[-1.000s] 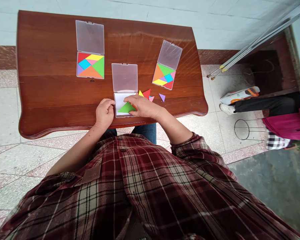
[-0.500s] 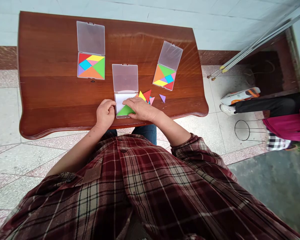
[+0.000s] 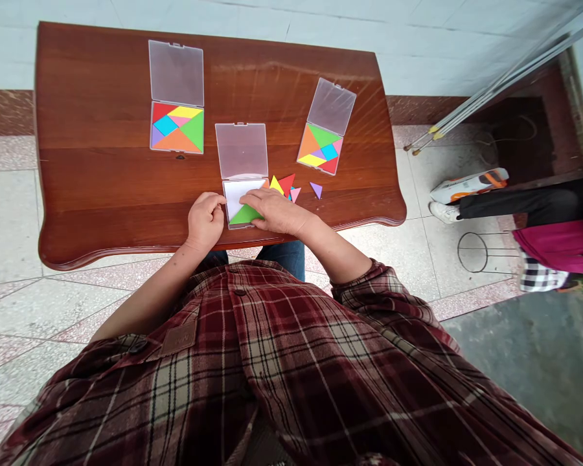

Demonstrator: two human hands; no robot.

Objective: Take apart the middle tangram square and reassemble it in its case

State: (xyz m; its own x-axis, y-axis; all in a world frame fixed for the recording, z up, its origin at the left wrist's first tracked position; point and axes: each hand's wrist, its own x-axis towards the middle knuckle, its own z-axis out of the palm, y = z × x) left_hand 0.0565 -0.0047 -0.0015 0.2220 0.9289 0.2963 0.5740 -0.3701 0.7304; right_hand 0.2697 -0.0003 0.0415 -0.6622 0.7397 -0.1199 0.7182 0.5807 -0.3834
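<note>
In the head view, an open clear tangram case [image 3: 241, 152] lies near the table's front edge, its lid folded back. A green triangle [image 3: 243, 215] rests in its white-lined tray, with part of an orange piece [image 3: 265, 184] at the right. My left hand [image 3: 206, 221] is curled, its fingertips gripping the tray's left edge. Over the tray's right side lies my right hand [image 3: 276, 210], thumb and fingers apart and touching the green triangle; the palm hides part of the tray. Beside it are a yellow piece [image 3: 275, 184], a red triangle [image 3: 286, 183], a pink piece [image 3: 295, 194] and a purple triangle [image 3: 316, 189].
Two other open cases hold filled tangrams: one at the left [image 3: 177, 128], one at the right [image 3: 319, 149]. All stand on a brown wooden table [image 3: 102, 188] against a wall. To the right are crutches [image 3: 434, 133] and a seated person's leg [image 3: 510, 202].
The middle case's lid has shifted slightly left, so the case sits a little more tilted. Both hands stay almost in the same place.
</note>
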